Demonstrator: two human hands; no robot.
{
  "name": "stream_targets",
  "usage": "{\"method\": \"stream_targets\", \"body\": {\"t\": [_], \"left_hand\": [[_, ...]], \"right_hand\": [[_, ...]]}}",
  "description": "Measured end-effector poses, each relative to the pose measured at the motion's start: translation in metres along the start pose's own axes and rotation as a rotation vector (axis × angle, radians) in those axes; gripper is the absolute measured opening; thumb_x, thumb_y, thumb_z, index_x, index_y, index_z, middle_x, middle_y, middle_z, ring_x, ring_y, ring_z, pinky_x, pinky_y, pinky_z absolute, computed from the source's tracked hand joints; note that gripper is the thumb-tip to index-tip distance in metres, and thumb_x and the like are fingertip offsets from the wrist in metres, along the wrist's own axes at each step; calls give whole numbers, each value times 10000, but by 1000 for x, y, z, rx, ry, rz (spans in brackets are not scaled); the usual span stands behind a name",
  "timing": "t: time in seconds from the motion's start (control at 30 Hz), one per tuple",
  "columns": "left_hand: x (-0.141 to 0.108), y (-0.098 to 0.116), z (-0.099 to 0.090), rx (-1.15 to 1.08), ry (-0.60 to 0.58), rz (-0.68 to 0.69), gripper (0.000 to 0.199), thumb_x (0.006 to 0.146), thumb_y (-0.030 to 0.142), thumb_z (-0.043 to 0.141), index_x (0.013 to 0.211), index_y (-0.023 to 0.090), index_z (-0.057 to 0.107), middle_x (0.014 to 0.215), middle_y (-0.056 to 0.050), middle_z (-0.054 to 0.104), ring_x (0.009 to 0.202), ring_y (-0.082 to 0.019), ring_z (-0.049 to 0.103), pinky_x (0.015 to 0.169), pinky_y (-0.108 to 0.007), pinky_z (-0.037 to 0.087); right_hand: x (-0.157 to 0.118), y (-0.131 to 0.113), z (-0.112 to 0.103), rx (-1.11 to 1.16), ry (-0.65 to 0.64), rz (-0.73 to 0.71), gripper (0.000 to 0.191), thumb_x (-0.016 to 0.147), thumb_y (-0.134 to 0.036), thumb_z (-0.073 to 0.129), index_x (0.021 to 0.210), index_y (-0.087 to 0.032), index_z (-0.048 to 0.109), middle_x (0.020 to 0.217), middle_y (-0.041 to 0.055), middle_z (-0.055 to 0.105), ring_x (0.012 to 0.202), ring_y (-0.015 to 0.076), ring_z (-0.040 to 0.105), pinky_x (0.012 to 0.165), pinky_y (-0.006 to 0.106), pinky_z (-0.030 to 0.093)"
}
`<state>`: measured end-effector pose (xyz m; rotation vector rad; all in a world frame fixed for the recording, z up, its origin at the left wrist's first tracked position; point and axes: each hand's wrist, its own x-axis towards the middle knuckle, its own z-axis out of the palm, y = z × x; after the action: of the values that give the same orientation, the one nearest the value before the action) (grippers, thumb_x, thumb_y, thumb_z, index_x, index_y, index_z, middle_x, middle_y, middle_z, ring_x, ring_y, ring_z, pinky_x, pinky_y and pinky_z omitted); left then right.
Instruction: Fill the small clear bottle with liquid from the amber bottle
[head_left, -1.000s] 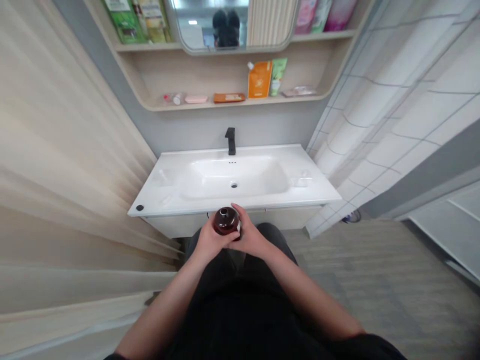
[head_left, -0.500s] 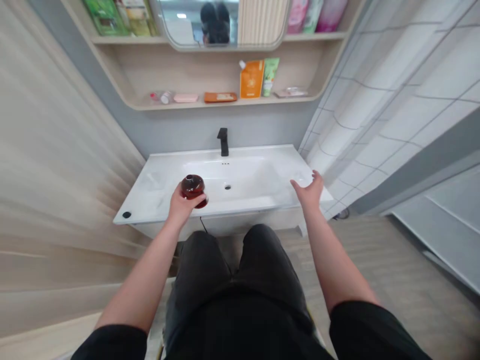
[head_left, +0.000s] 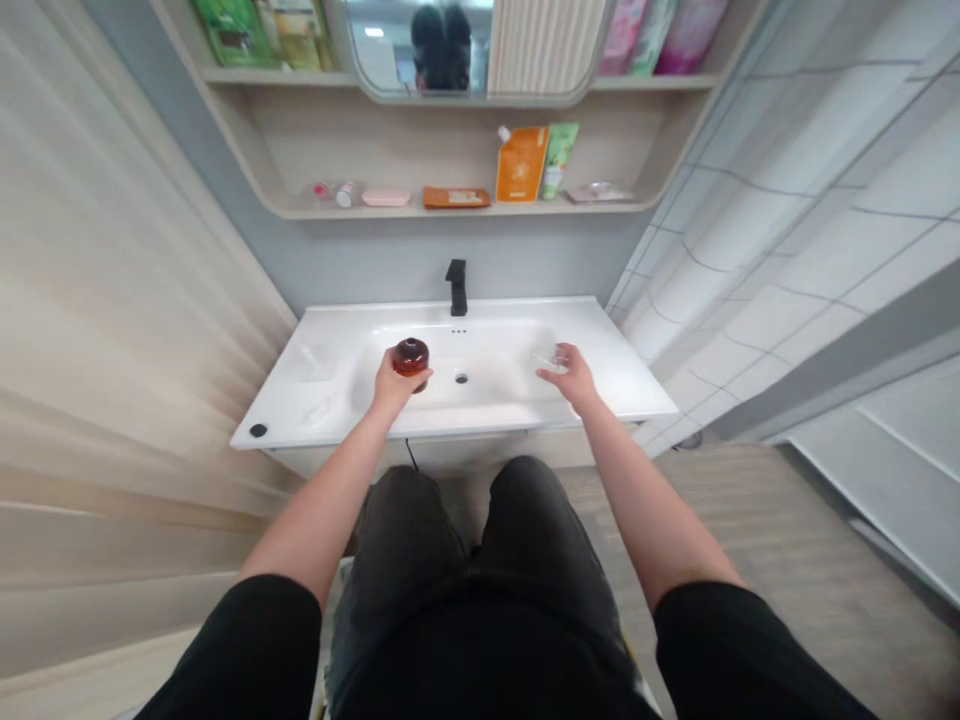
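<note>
My left hand (head_left: 395,382) is closed around a squat, round amber bottle (head_left: 410,358) with an uncovered narrow neck, held upright over the left part of the white basin (head_left: 491,370). Over the basin's right side, my right hand (head_left: 570,378) grips a small clear see-through piece (head_left: 546,356) between thumb and fingers; its exact kind is too faint to make out. The black faucet (head_left: 457,287) stands behind and between the two hands.
A black round piece (head_left: 258,430) lies at the counter's front left corner, with a faint clear item (head_left: 316,360) behind it. Above hangs a shelf (head_left: 390,212) holding an orange pouch (head_left: 521,165), a green tube (head_left: 557,160) and several small items. Curtains flank both sides.
The bottle in my left hand has moved right and forward over the basin. My right hand, which was spread at the counter's right, has moved left and now holds the clear piece.
</note>
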<state>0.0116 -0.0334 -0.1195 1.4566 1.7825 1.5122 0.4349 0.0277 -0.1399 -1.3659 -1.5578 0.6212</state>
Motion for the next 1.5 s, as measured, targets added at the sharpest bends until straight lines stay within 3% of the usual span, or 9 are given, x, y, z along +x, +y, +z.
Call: {"method": "stream_targets", "body": {"t": [0.1, 0.17, 0.3, 0.4, 0.63, 0.97, 1.3, 1.5], "left_hand": [[1, -5, 10, 37, -32, -13, 699, 669, 290, 1031, 1262, 225, 665, 1225, -88, 816, 1159, -290, 791, 1095, -428, 606], [1, -10, 14, 53, -53, -12, 718, 683, 309, 1027, 1293, 236, 656, 1257, -88, 817, 1179, -288, 790, 1100, -423, 602], [3, -19, 18, 109, -81, 12, 761, 690, 345, 1030, 1342, 249, 649, 1280, -88, 821, 1203, -296, 788, 1111, -427, 596], [4, -21, 17, 153, -105, 39, 755, 704, 365, 1030, 1346, 253, 649, 1281, -92, 824, 1207, -307, 789, 1106, -435, 601], [-5, -15, 18, 296, -194, 137, 726, 760, 376, 1007, 1376, 263, 640, 1261, -100, 827, 1163, -325, 800, 1035, -423, 615], [-20, 3, 22, 643, -283, 214, 700, 839, 416, 930, 1438, 233, 617, 1326, -153, 785, 1244, -374, 759, 1029, -420, 584], [-25, 10, 23, 691, -309, 264, 610, 853, 394, 904, 1390, 249, 654, 1309, -168, 774, 1218, -407, 735, 957, -443, 569], [-26, 11, 23, 730, -283, 306, 584, 876, 335, 859, 1417, 225, 668, 1283, -189, 765, 1216, -425, 714, 1050, -482, 506]], "right_hand": [[-3, -26, 51, 310, -281, 17, 908, 584, -461, 1011, 1356, -301, 559, 1332, 97, 733, 1140, 287, 750, 1027, 504, 648], [-6, -40, 84, 364, -390, 16, 894, 543, -456, 1038, 1293, -303, 576, 1312, 84, 724, 1114, 280, 747, 977, 493, 666], [-10, -50, 133, 339, -403, 51, 797, 550, -445, 1031, 1209, -290, 611, 1334, 82, 714, 1104, 269, 740, 995, 494, 663], [-12, -46, 148, 330, -406, 75, 825, 556, -437, 1028, 1266, -293, 632, 1311, 85, 729, 1104, 275, 739, 1029, 515, 654], [-16, -36, 149, 283, -422, 31, 815, 613, -378, 1005, 1350, -288, 671, 1290, 91, 749, 1081, 275, 753, 1029, 509, 663], [-13, -33, 149, 206, -457, -21, 807, 607, -259, 978, 1361, -276, 690, 1253, 79, 769, 1112, 288, 758, 1072, 507, 637], [-12, -33, 150, 107, -470, -38, 835, 609, -223, 987, 1395, -280, 709, 1238, 66, 791, 1141, 291, 757, 1079, 480, 625], [-12, -32, 151, 67, -475, -55, 845, 617, -213, 998, 1407, -286, 707, 1235, 53, 798, 1132, 284, 768, 1112, 478, 608]]}}
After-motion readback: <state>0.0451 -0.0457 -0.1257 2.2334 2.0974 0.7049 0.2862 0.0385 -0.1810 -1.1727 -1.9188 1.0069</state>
